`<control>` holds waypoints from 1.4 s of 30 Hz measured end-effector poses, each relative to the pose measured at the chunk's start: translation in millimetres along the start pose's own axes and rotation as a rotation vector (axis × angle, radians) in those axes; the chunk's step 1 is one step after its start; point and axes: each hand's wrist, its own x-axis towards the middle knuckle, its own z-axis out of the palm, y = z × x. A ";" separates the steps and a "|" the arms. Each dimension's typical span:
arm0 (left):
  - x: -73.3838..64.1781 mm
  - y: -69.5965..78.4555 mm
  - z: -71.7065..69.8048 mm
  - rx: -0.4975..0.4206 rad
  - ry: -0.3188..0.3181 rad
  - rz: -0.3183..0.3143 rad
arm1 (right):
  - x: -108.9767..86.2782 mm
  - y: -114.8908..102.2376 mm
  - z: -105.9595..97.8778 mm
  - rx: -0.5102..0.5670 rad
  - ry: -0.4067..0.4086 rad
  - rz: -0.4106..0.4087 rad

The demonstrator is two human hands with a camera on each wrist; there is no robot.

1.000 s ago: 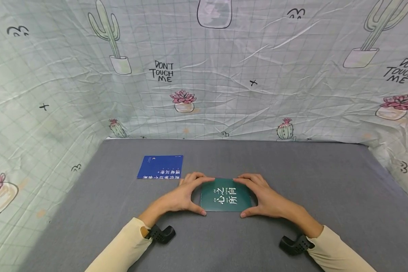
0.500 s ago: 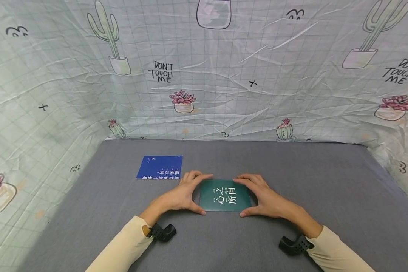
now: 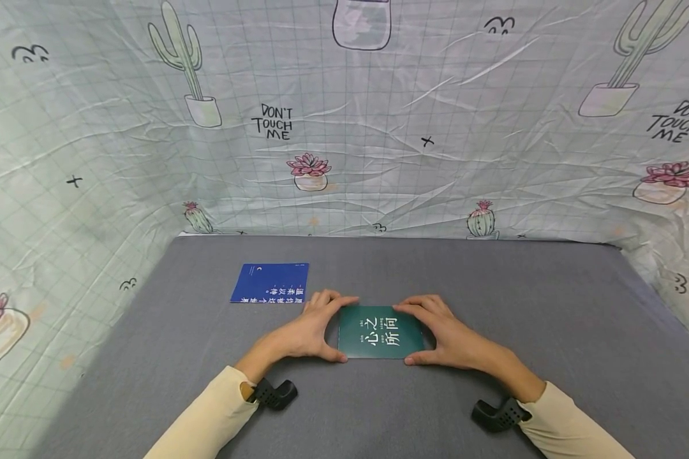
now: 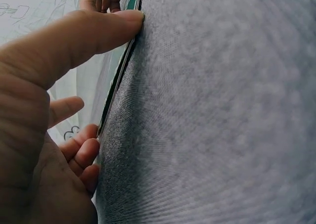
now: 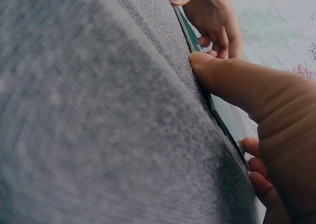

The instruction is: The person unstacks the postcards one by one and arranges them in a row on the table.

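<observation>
A thin green booklet [image 3: 381,333] with white Chinese characters lies at the middle of the grey table; layered edges show in the wrist views. My left hand [image 3: 310,331] holds its left end, thumb at the near edge and fingers at the far side. That hand's index finger [image 4: 66,110] sticks out apart from the edge. At the right end, my right hand [image 3: 450,335] grips the booklet between thumb and fingers. Its thumb [image 5: 222,78] presses the near edge in the right wrist view. Beyond the left hand lies a blue booklet [image 3: 271,282] with white characters.
The grey cloth-covered table [image 3: 522,293] reaches back to a hanging sheet [image 3: 373,115] printed with cacti and words. The same sheet hangs along the left and right sides. A black wrist camera [image 3: 275,394] sits on the left wrist, another [image 3: 499,413] on the right.
The green booklet's far edge has shifted slightly toward me. My left index fingertip has drawn back from that edge. The right hand and the blue booklet stay about where they were.
</observation>
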 end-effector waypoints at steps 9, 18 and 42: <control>-1.5 -0.1 1.7 -0.001 0.016 0.023 | -0.6 1.2 2.1 -0.013 0.022 -0.032; -1.0 -1.2 3.2 -0.004 0.022 0.013 | -0.8 0.9 0.8 -0.007 0.055 -0.023; -2.9 3.2 0.1 -0.007 0.044 0.034 | 1.2 -1.6 -1.9 0.003 0.033 -0.025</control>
